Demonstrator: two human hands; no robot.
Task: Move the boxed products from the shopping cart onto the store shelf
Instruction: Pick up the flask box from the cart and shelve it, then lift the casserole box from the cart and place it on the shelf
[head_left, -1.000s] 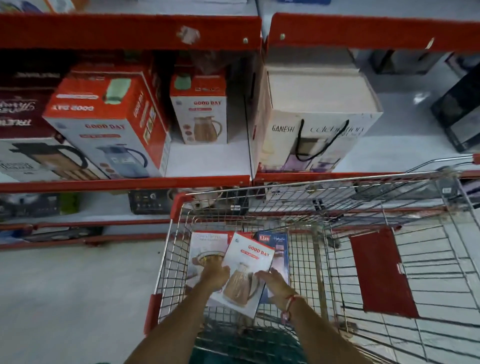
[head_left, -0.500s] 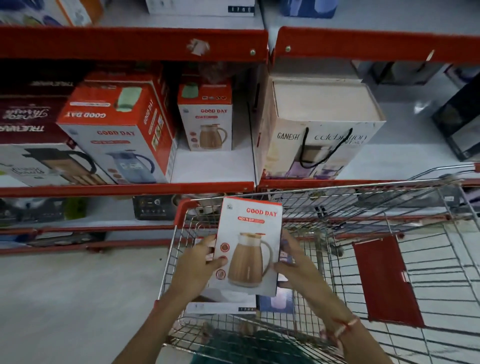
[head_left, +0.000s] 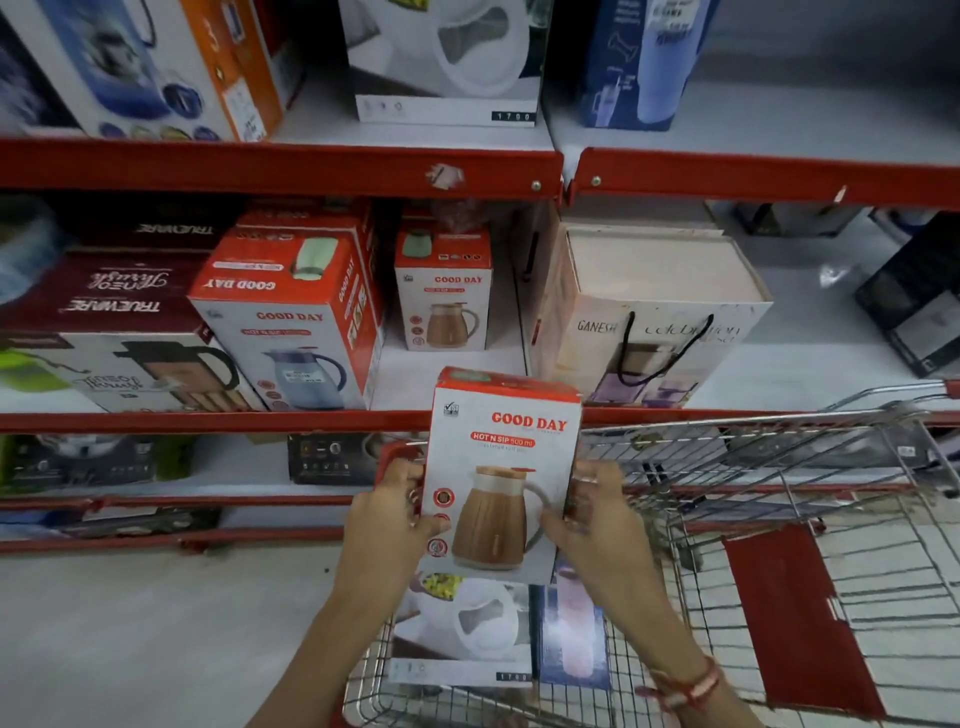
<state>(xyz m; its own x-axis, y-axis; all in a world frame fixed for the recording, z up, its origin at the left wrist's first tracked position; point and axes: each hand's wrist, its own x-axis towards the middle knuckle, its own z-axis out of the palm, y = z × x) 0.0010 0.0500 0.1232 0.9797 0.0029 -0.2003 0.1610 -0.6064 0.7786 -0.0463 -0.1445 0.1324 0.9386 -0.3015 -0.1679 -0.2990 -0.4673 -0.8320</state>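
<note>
I hold a white and red Good Day jug box (head_left: 501, 467) upright in front of the middle shelf's red edge (head_left: 208, 421). My left hand (head_left: 387, 525) grips its left side and my right hand (head_left: 597, 519) its right side. Below it the wire shopping cart (head_left: 753, 467) still holds a white box (head_left: 460, 631) and a blue box (head_left: 574, 631), lying flat. A matching small Good Day box (head_left: 447, 296) stands far back on the middle shelf, with bare shelf (head_left: 452, 371) in front of it.
A larger Good Day box (head_left: 291, 322) stands left of that gap and a Ganesh carry box (head_left: 660, 322) right of it. The upper shelf (head_left: 363, 166) carries several boxes. The cart's red child-seat flap (head_left: 795, 623) hangs at right. Lower shelves hold dark boxes.
Both hands have lifted the Good Day box out of the cart and raised it toward the middle shelf. The view has tilted up, so the upper shelf now shows.
</note>
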